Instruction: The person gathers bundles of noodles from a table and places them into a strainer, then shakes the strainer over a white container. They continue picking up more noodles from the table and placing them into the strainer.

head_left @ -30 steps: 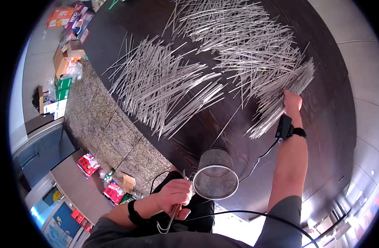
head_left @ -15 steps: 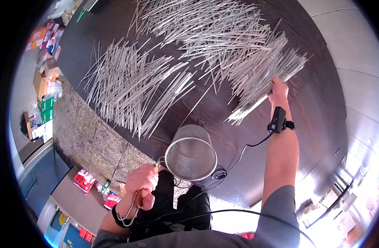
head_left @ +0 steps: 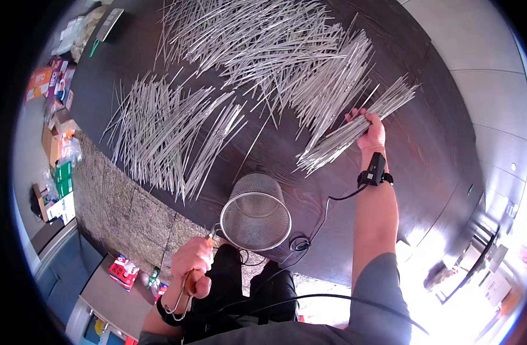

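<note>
Two hands hold things. The left hand (head_left: 191, 257) squeezes the handle (head_left: 189, 283) of the basket (head_left: 255, 223), near on the table (head_left: 427, 187). The right hand (head_left: 371, 131) curls around a bunch (head_left: 339, 138) on the right. Stick piles lie left (head_left: 154, 135) and far (head_left: 258, 43).

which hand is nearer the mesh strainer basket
Left. The left hand grips the handle just beside the mesh basket; the right hand is farther off, across the table, holding a bundle of thin sticks.
</note>
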A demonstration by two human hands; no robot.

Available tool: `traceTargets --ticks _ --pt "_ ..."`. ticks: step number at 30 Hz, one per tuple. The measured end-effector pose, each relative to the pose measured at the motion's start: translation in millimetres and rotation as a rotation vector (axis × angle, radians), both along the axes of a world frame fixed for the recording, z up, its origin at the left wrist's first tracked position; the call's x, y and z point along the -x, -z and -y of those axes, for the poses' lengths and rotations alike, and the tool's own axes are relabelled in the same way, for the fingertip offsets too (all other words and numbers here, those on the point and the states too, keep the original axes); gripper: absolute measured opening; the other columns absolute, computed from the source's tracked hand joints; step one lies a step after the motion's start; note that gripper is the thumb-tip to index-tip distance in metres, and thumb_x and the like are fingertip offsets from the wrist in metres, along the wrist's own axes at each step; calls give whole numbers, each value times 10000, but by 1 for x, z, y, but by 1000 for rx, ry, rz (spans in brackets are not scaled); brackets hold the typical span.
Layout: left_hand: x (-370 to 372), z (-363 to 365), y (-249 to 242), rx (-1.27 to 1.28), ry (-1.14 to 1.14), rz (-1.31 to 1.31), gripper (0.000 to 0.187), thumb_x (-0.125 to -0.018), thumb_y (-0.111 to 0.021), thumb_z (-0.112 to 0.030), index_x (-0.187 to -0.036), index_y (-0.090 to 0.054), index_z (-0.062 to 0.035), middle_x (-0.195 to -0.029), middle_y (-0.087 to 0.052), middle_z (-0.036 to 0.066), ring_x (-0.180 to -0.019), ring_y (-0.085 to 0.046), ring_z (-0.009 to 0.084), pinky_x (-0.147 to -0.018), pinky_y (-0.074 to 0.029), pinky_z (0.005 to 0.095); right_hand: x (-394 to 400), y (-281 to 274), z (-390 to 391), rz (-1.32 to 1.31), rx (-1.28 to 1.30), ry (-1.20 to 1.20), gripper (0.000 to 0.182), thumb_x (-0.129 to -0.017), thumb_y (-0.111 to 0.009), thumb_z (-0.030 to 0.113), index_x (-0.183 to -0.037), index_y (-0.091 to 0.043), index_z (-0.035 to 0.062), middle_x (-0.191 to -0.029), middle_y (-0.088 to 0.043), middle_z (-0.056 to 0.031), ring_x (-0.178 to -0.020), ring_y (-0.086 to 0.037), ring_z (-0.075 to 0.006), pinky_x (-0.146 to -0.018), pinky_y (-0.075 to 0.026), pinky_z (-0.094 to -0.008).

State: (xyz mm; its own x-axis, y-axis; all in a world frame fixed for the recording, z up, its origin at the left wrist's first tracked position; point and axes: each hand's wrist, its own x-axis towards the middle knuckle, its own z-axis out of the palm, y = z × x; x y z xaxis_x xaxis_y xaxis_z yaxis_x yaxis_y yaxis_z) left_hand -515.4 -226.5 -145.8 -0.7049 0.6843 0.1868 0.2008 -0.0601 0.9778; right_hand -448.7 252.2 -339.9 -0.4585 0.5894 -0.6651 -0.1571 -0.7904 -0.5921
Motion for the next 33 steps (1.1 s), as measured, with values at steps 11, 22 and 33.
traceTargets --ticks 11,22,33 --pt "-3 -4 -1 30 -13 4 302 -817 -601 -300 -663 -454 -84 -576 -518 37 -509 -527 202 -595 -469 377 -29 19 16 -301 120 14 416 -787 -482 160 -1119 -539 -84 -863 -599 -117 -789 -569 -233 -753 -491 -364" --pt "-4 -10 -2 48 -37 16 316 -812 -594 -320 -660 -456 -80 -576 -519 42 -522 -527 200 -640 -472 386 -20 26 21 -191 -59 81 272 -839 -585 34 -1091 -493 85 -783 -535 -67 -736 -545 -217 -635 -488 -375" --pt "-6 -20 -2 20 -44 52 312 -809 -580 -309 -656 -405 -102 -587 -475 43 -530 -456 190 -610 -405 367 -10 -70 31 -60 -425 354 149 -827 -552 -23 -910 -473 71 -707 -498 -53 -566 -477 -152 -524 -437 -317"
